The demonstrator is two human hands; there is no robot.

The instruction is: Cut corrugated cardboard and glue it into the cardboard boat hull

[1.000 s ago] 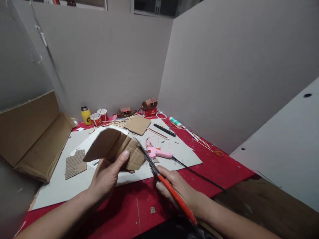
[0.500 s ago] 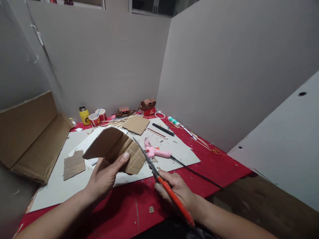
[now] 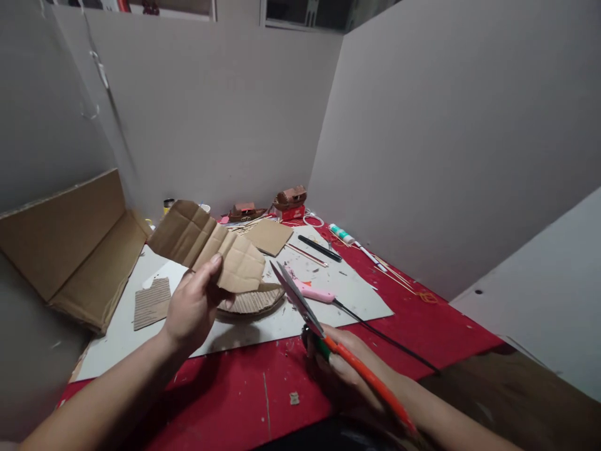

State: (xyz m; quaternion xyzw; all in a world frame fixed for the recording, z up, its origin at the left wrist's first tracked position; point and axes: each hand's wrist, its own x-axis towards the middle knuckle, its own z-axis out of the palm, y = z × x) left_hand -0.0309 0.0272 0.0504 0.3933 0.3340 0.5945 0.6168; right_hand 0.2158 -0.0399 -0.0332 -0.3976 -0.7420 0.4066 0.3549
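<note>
My left hand (image 3: pixel 195 307) pinches a creased piece of cardboard (image 3: pixel 218 250) between thumb and fingers, above the white board. My right hand (image 3: pixel 345 357) is wrapped round scissors (image 3: pixel 375 376) with orange-red handles. Their blades are slightly apart and point up and away, just right of the cardboard without touching it. A bit of green shows among the right fingers; what it belongs to is unclear. Beneath the held piece lies a curved, boat-shaped piece of corrugated cardboard (image 3: pixel 256 302), partly hidden. Behind the blades, a pink glue gun (image 3: pixel 317 292) rests on the board, its front partly covered.
A large folded cardboard sheet (image 3: pixel 70 244) stands at left, near a ribbed cardboard scrap (image 3: pixel 151 304). At the back are two model boats (image 3: pixel 290 197), thin sticks and a square cardboard (image 3: pixel 270 236). A black pen-like stick (image 3: pixel 319 248) and a tube (image 3: pixel 341 234) lie to the right.
The cardboard has tilted up and unfolded flatter in my left hand, uncovering the boat-shaped piece below. The scissors have moved right and down, away from the cardboard's edge. The view has shifted left.
</note>
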